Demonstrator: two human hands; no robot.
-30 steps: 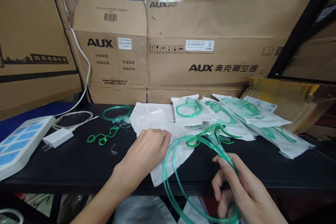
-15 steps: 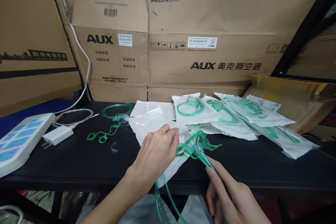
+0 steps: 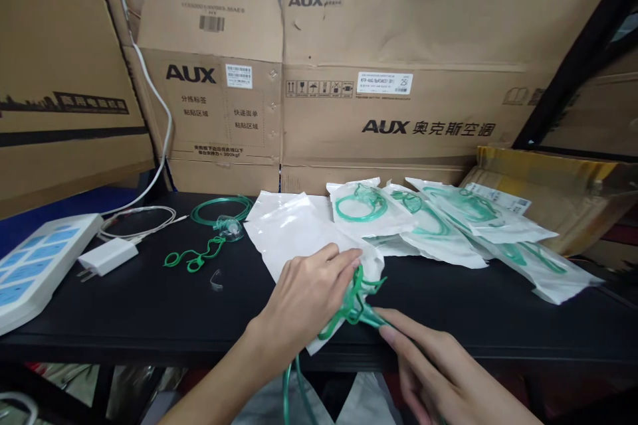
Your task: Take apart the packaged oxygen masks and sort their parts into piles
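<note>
My left hand [image 3: 312, 295] is closed at the near end of a white pouch [image 3: 286, 226], its fingertips pinching near the pouch's edge. Just right of those fingers is a bundle of green straps [image 3: 356, 302] and clear plastic. My right hand [image 3: 423, 352] grips green tubing [image 3: 371, 316] between thumb and fingers, at the lower end of that bundle. More tubing [image 3: 294, 385] hangs below the table edge under my left wrist. Left of the pouch lie a coiled green tube [image 3: 212, 212] with a clear mask [image 3: 230, 228], and a loose green strap [image 3: 199, 257].
Several packed pouches [image 3: 371, 212] of green tubing lie at the back right. On the left sit a power strip [image 3: 40, 265], a white charger [image 3: 109, 255] and its cable. Cardboard boxes [image 3: 399, 46] stand behind the black table [image 3: 149, 319]. A small clear piece [image 3: 216, 280] lies mid-left.
The bundle of straps and tubing has shifted left and nearer, beside my left fingers. My right hand has moved slightly left and down with the tubing. The clear mask lies turned differently and uncovered.
</note>
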